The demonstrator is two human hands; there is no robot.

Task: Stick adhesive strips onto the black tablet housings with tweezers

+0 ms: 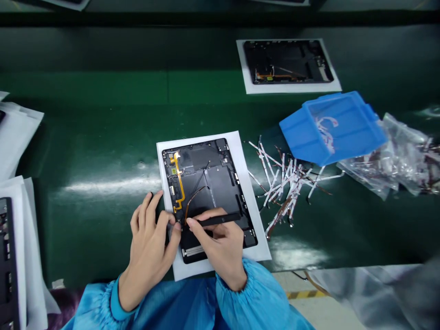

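Note:
A dark tablet housing [223, 183], opened to its inner parts, lies tilted on a white sheet [245, 160]. An orange flex cable [178, 183] runs along its left side, and a thin brown cable [192, 200] curves up from near my fingertips. My left hand [149, 238] touches the housing's left edge with thumb and index fingertips close together; its other fingers are stretched out. Over the lower part of the housing, my right hand [222, 245] grips a black tool that looks like tweezers [220, 219]. The tool's tip is hidden by my fingers.
Right of the housing lies a loose pile of white and brown strip cables [288, 183]. Behind it, a blue bin [347, 133] leans beside clear plastic bags [395, 156]. Another tablet housing [285, 59] lies farther back. White sheets [29, 229] with housings are stacked left.

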